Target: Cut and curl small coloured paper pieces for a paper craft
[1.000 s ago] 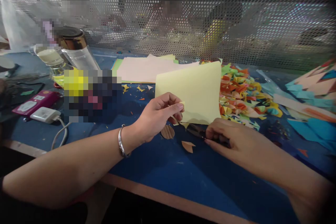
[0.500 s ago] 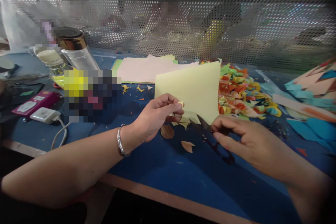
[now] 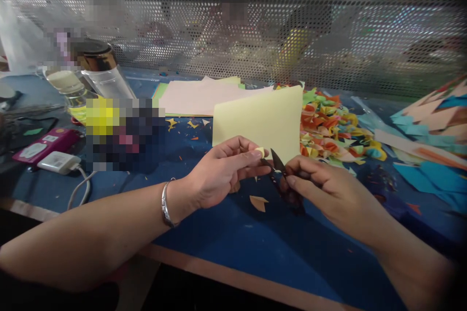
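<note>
My left hand (image 3: 224, 167), with a silver bangle at the wrist, pinches the lower edge of a pale yellow sheet of paper (image 3: 259, 119) that stands upright above the blue table (image 3: 226, 238). My right hand (image 3: 323, 189) grips small dark scissors (image 3: 279, 167), whose blades are parted at the sheet's bottom edge, just right of my left fingertips. A small orange paper cutting (image 3: 259, 202) lies on the table below the hands.
A heap of coloured paper scraps (image 3: 328, 129) lies right of the sheet, and flat pink sheets (image 3: 197, 97) behind it. Blue and peach offcuts (image 3: 426, 131) fill the right side. Jars (image 3: 98, 65), a pink device (image 3: 45, 143) and a white charger (image 3: 58, 161) stand left. A perforated metal screen (image 3: 255, 24) closes the back.
My left hand has shifted right along the sheet's lower edge. The scissors have moved up and left toward it, blades now at the paper. The round brown piece is now hidden behind my left hand.
</note>
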Action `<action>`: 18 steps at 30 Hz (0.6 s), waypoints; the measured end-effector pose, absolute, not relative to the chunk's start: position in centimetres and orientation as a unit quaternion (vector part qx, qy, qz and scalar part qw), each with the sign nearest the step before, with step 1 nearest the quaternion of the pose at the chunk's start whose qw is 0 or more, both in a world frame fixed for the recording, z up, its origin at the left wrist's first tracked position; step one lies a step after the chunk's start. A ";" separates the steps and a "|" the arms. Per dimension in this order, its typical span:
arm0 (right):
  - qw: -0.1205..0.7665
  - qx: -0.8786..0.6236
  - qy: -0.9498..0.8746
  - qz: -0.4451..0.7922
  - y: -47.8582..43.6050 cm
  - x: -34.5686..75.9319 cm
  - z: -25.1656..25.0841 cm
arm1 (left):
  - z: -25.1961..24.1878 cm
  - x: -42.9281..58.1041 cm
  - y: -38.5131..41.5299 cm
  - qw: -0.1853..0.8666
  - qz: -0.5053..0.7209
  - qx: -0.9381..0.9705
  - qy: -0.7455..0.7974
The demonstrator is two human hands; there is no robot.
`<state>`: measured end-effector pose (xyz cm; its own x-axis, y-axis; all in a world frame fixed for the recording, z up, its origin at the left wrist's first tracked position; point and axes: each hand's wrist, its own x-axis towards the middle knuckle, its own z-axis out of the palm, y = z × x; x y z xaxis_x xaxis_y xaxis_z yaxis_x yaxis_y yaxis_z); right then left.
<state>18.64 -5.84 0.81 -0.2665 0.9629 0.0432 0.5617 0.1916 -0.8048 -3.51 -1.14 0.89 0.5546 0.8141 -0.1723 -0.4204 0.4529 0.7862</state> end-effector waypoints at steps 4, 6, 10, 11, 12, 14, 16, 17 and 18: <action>0.312 -0.521 -0.689 0.396 -5.9 18.4 0.7 | 0.8 -3.4 -1.0 0.796 0.418 0.349 0.264; 0.317 -0.522 -0.690 0.389 -6.0 18.3 0.7 | 0.8 -3.4 -0.9 0.792 0.431 0.350 0.252; 0.333 -0.541 -0.704 0.317 -6.4 18.1 0.8 | 0.8 -3.3 -0.9 0.785 0.433 0.371 0.243; 0.337 -0.550 -0.709 0.285 -6.5 18.0 0.9 | 0.9 -3.3 -0.9 0.781 0.434 0.376 0.245; 0.340 -0.560 -0.714 0.249 -6.6 18.0 1.0 | 0.8 -3.4 -0.8 0.777 0.436 0.381 0.246; 0.344 -0.575 -0.720 0.183 -6.8 18.0 1.2 | 0.8 -3.5 -0.7 0.769 0.439 0.391 0.250; 0.351 -0.585 -0.718 0.139 -6.9 18.0 1.3 | 0.6 -3.6 -0.4 0.763 0.438 0.402 0.255; 0.354 -0.587 -0.717 0.126 -7.0 18.0 1.4 | 0.5 -3.7 -0.2 0.759 0.436 0.408 0.258; 0.359 -0.587 -0.717 0.114 -7.1 18.0 1.4 | 0.5 -3.8 -0.1 0.756 0.434 0.414 0.262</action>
<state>18.05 -7.07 1.44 -0.0537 0.9230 0.3809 0.7587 0.2858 -0.5854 -3.78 -0.11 0.47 0.4856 0.8734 -0.0377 -0.4388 0.2808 0.8536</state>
